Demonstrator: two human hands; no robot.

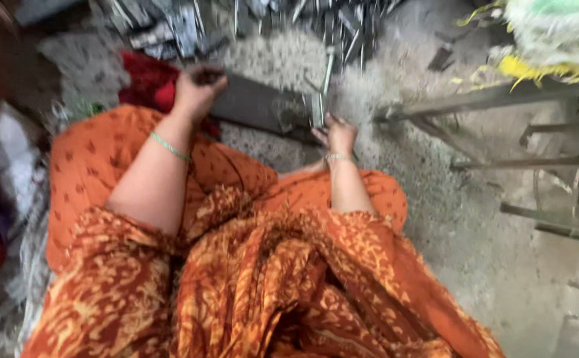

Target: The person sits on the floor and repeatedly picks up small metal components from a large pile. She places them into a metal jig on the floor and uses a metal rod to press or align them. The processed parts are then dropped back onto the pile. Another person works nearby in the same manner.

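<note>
The left hand (198, 89) is curled over the near left end of a dark flat metal slab (253, 106) that lies on the floor, fingers folded onto its top edge and gripping it. A thin green bangle (170, 146) circles that forearm a little way back from the wrist. The right hand (338, 134) sits further right, at the slab's other end, with its fingers closed round the lower end of a slim metal rod (326, 89) that stands nearly upright and leans slightly right toward the far side. A pale bangle (340, 157) rings the right wrist. The picture is blurred with movement, so I cannot tell whether the rod's foot touches the slab or stands just beside it.

Just behind the left hand, to its left, a red cloth (147, 83) is bunched on the floor, touching the slab's end. Beyond both hands, at the far edge, lies a loose heap of grey metal strips and rods (263, 23), spread from left of centre to right of centre. The floor (435, 199) is grey, dusty and gritty.

Near to us, the person's orange patterned garment (249, 265) fills the lower middle, knees spread toward the slab. On the right stands a rusty metal frame (501, 106) of thin bars, well apart from the right hand. In the far right corner a pale woven sack with yellow frayed threads (554, 46) rests above the frame.
</note>
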